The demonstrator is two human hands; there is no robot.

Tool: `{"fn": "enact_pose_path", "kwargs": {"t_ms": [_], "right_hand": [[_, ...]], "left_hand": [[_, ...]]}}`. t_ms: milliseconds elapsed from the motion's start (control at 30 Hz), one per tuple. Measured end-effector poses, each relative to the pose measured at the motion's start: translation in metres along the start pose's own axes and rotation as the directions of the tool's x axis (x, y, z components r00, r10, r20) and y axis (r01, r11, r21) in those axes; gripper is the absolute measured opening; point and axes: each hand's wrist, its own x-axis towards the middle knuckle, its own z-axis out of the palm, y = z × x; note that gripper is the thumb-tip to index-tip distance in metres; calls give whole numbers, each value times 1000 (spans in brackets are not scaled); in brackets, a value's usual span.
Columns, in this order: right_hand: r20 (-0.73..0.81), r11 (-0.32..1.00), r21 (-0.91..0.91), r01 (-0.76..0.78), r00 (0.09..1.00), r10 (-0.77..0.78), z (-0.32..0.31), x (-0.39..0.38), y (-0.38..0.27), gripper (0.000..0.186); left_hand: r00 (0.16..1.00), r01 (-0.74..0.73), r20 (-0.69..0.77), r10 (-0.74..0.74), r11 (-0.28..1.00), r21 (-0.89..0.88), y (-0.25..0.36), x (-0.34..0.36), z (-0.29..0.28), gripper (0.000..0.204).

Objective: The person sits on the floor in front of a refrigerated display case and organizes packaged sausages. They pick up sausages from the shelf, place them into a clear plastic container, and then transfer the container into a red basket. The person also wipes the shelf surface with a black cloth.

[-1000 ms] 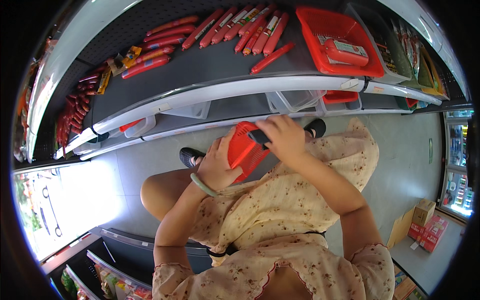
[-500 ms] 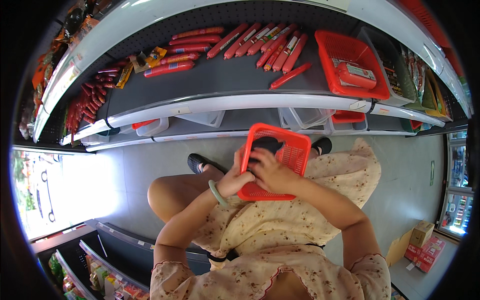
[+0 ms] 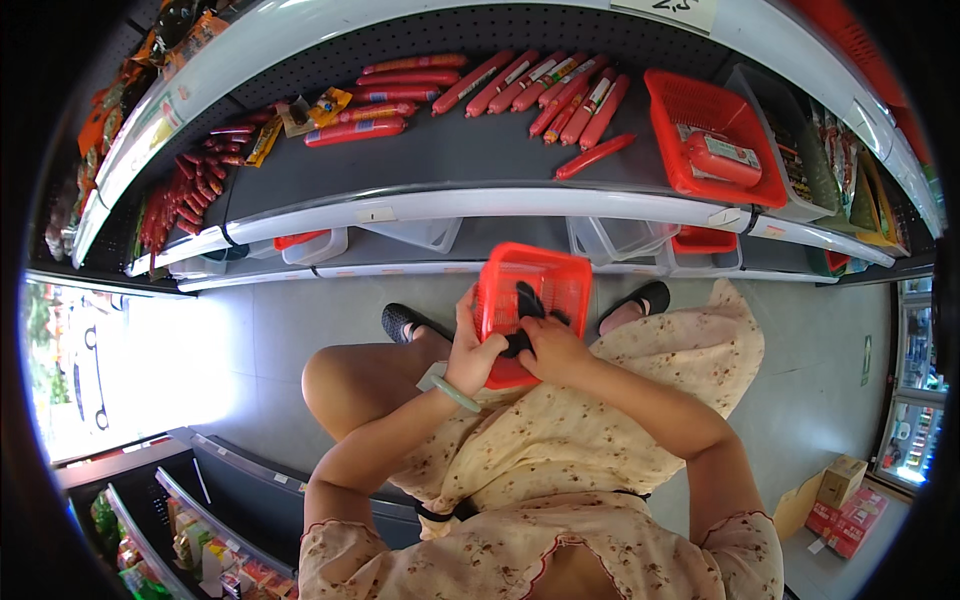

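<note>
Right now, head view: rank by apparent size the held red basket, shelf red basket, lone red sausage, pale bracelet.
1. Shelf red basket and held red basket: too alike to rank; camera distance may differ.
2. Lone red sausage
3. Pale bracelet

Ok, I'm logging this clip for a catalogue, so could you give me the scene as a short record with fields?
Left hand: grips the red basket by its left side
Right hand: inside the basket, touching a black item; grip unclear
Left wrist: pale green bangle
Shelf: red sausages, second red basket holding a pink packet
</note>
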Motion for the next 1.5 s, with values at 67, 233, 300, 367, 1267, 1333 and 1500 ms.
{"fn": "enact_pose_path", "kwargs": {"t_ms": [67,233,300,367,1267,1333,1500], "right_hand": [[130,931,329,-156,984,119,9,2,9,38],[398,136,893,-429,894,204,-12,4,4,32],[405,41,909,-414,903,140,-21,3,5,32],[405,-5,914,-407,909,92,-25,0,11,32],[352,237,866,-439,875,333,-15,4,21,31],[319,248,876,-414,883,344,-18,2,14,32],[390,275,838,-471,870,302,-19,1,22,32]], "left_hand": [[986,150,-61,-153,987,-54,2,4,-1,77],[841,457,-306,-447,888,-41,-29,21,-16,72],[862,425,-351,-366,898,108,-65,36,-45,77],[848,445,-357,-391,892,80,-69,59,-57,72],[774,-611,542,327,162,775,70,80,68,10],[665,-685,574,477,83,724,97,85,94,12],[664,-514,387,640,15,858,116,145,133,15]]}}
